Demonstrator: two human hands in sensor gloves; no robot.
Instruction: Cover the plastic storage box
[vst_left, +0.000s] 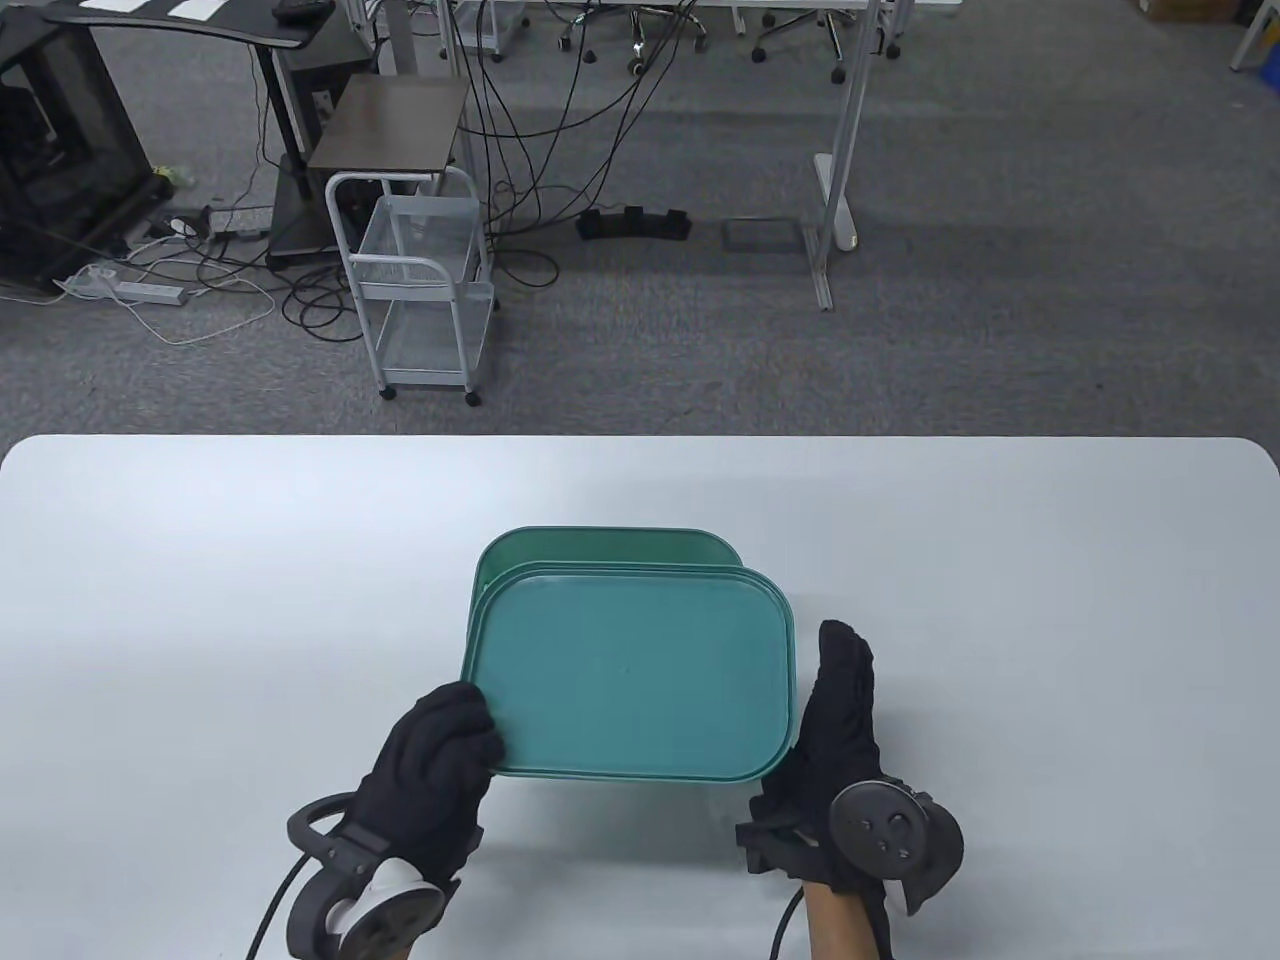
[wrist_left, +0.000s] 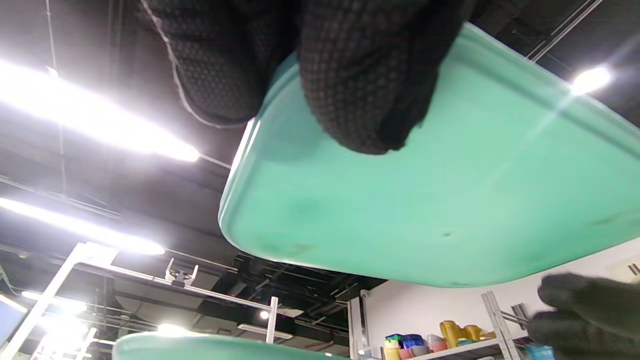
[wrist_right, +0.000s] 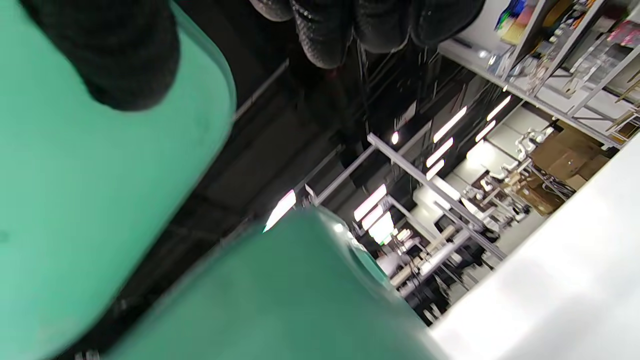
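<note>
I hold a teal-green lid (vst_left: 630, 680) over the matching plastic storage box (vst_left: 610, 548), whose far rim shows behind it. My left hand (vst_left: 440, 750) grips the lid's near left corner; in the left wrist view its fingers (wrist_left: 370, 75) press on the lid's underside (wrist_left: 450, 200). My right hand (vst_left: 840, 710) lies along the lid's right edge with its fingers stretched forward. In the right wrist view its thumb (wrist_right: 120, 50) rests on the lid (wrist_right: 75, 200), above the box (wrist_right: 280, 300). The lid is raised off the box.
The white table (vst_left: 200, 600) stretches to both sides of the box. Beyond its far edge are a white wire cart (vst_left: 420, 290), cables and desk legs on grey carpet.
</note>
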